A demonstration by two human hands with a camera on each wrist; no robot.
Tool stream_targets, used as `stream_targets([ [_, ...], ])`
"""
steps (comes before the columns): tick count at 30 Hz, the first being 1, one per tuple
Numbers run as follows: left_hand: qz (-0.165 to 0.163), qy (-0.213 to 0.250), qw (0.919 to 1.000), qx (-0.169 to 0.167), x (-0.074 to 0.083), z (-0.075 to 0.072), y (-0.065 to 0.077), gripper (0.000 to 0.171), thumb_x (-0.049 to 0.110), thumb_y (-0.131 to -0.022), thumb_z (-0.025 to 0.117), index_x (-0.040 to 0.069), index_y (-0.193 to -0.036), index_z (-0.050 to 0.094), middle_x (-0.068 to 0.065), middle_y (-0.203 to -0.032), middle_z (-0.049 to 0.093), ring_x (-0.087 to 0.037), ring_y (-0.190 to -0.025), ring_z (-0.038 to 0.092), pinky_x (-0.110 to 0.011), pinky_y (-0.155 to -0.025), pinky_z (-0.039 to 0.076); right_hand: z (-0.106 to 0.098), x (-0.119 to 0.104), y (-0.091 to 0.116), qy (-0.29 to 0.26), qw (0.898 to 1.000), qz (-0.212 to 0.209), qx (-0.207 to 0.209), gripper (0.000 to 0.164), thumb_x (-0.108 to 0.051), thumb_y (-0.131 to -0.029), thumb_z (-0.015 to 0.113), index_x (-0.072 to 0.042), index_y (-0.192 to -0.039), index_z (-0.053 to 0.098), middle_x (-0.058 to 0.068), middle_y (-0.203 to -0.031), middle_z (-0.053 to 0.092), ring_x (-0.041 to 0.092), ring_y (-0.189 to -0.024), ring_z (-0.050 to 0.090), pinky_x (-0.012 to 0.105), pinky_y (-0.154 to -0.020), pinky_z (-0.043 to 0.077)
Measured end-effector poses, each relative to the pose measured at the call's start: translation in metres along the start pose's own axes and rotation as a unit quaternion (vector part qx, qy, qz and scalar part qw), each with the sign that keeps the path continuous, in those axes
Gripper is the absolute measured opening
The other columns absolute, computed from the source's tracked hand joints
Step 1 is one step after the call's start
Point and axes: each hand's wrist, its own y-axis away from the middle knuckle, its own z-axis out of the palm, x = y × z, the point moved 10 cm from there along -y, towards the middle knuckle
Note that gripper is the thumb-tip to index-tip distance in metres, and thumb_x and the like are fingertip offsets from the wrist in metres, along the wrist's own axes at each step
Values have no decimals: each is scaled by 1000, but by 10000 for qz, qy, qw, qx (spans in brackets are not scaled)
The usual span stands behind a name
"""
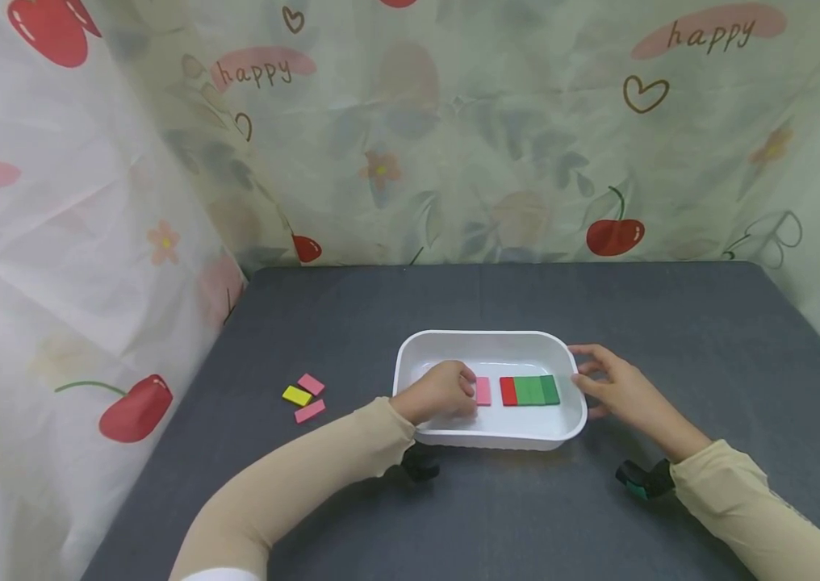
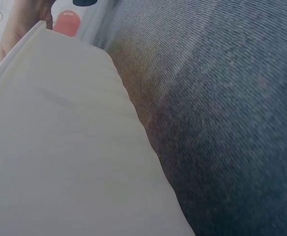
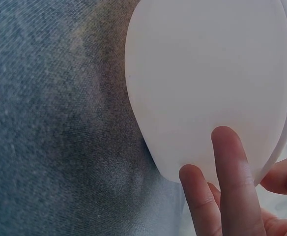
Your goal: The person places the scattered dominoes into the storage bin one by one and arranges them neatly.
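A white rectangular tray (image 1: 446,343) sits on the dark table. Inside it lie a red tile (image 1: 508,391) and green tiles (image 1: 537,390) side by side, with a pink tile (image 1: 483,391) a small gap to their left. My left hand (image 1: 441,393) reaches over the near left rim, fingers curled, pinching the pink tile by its left side; the fingertips are partly hidden. At the tray's right end, my right hand (image 1: 621,391) rests its fingertips against the rim and outer wall. Straight, spread fingers (image 3: 237,182) lie along that wall in the right wrist view.
Left of the tray, two pink tiles (image 1: 311,411) and a yellow tile (image 1: 297,395) lie loose on the table (image 1: 352,315). A printed curtain (image 1: 453,145) hangs behind and at the sides. Dark wrist devices (image 1: 646,479) sit below both wrists.
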Motion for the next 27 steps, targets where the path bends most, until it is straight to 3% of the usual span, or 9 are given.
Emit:
stream_targets([
  [15,181,298,9994,-21,8,9,-4,42,-5,-70,73,-4,-110,62,-8,-89,69,-12,-75,56,-22,-67,46,-2,1,-2,36,9999,-91,92,56,-18,-97,56,-4,-146,32,30,-127,50,39,-106,63,36,-65,58],
  [23,12,201,9997,-120,7,10,-3,55,-3,-73,74,0,-124,56,-5,-87,67,-14,-73,57,-21,-64,45,-1,-1,0,5,10000,-59,68,57,-19,-97,57,-4,-146,32,29,-126,50,39,-106,63,37,-65,58],
  [27,7,203,9997,-138,8,10,-2,53,-4,-74,72,1,-124,57,-4,-86,67,-14,-72,57,-21,-62,44,-1,-1,1,-30,10000,-46,45,57,-19,-98,57,-4,-147,31,29,-126,50,38,-106,63,38,-66,58],
])
